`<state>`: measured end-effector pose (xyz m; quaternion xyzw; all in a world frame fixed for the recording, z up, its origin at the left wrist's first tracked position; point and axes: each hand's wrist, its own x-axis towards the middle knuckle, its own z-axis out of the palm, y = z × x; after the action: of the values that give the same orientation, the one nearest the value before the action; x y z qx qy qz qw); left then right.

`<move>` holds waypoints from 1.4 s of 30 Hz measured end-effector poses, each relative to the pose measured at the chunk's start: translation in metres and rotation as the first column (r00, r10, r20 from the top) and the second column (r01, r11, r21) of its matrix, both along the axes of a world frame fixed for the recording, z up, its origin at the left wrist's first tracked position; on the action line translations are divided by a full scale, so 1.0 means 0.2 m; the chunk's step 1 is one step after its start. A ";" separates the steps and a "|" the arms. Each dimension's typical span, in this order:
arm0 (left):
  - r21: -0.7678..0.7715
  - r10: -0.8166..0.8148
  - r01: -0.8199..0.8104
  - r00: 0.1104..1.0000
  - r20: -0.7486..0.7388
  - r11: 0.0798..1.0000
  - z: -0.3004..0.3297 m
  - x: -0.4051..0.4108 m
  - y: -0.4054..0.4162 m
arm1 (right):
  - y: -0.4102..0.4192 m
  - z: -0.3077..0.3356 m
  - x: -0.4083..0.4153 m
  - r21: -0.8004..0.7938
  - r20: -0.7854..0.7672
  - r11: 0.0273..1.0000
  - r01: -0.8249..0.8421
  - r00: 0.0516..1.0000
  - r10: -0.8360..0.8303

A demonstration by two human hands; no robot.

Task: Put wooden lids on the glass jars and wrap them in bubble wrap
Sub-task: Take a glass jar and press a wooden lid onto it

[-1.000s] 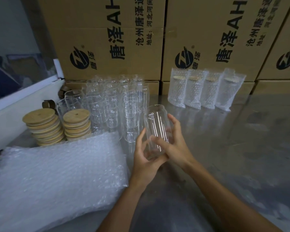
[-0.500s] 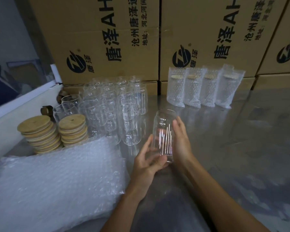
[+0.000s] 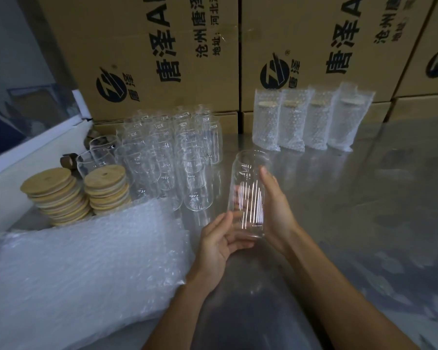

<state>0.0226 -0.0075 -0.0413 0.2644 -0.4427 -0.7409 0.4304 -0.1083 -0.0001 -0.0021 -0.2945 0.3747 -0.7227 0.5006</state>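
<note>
Two stacks of wooden lids [image 3: 81, 190] stand at the left, and four wrapped jars [image 3: 311, 120] at the upper right. At centre, one glass jar [image 3: 248, 193] is upright, mouth up, without lid. The right hand [image 3: 276, 208] grasps its side. The left hand [image 3: 218, 241] cups its base, fingers half open.

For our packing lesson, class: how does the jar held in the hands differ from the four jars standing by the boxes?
The held jar is bare glass; the four jars sit in bubble wrap sleeves. The held jar has an open mouth, while the four jars each show a wooden lid through the wrap. The held jar is gripped between the left hand and right hand; the four jars stand in a row on the table. All look alike in shape.
</note>
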 end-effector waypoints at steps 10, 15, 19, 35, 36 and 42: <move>-0.165 0.142 -0.127 0.986 0.083 0.978 -0.04 -0.01 0.01 | 0.02 -0.04 0.06 -0.109 -0.418 0.985 0.135 0.892 -0.169; -0.200 0.119 -0.089 0.982 0.144 0.976 -0.02 -0.03 0.03 | 0.00 -0.03 0.02 -0.018 -0.221 0.999 0.041 0.974 -0.044; -0.378 0.318 -0.219 0.922 0.223 0.900 -0.03 -0.06 0.05 | 0.02 -0.04 0.04 -0.047 -0.352 0.989 0.143 0.924 -0.151; -0.547 0.599 -0.392 0.755 0.268 0.739 -0.04 -0.06 0.05 | 0.08 -0.03 0.08 -0.152 -0.466 0.977 0.151 0.861 -0.205; -0.533 0.601 -0.402 0.751 0.273 0.745 -0.04 -0.06 0.05 | 0.09 -0.05 0.08 -0.171 -0.487 0.974 0.148 0.847 -0.214; -0.534 0.636 -0.426 0.709 0.305 0.731 -0.04 -0.05 0.04 | 0.07 -0.12 0.10 -0.232 -0.564 0.967 0.106 0.796 -0.222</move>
<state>0.0131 0.0002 -0.0501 0.4535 -0.5848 -0.3782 0.5562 -0.0873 0.0148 -0.0268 -0.5147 0.4644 -0.6698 0.2660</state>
